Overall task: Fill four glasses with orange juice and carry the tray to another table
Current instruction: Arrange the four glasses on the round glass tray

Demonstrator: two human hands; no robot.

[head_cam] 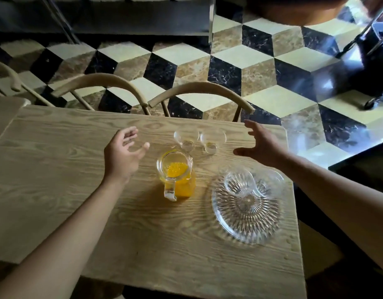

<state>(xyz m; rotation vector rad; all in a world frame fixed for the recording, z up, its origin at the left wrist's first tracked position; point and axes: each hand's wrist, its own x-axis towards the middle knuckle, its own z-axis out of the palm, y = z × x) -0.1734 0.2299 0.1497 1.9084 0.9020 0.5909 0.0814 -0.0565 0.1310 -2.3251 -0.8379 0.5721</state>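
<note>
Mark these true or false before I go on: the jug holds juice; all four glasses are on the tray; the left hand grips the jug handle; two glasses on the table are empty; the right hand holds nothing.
1. The jug holds orange juice. True.
2. All four glasses are on the tray. False: only two stand on it, one glass beside another glass.
3. The left hand grips the jug handle. False: it hovers open beside the jug, apart from it.
4. The two glasses on the table, one and the other, are empty. True.
5. The right hand holds nothing. True.
</note>
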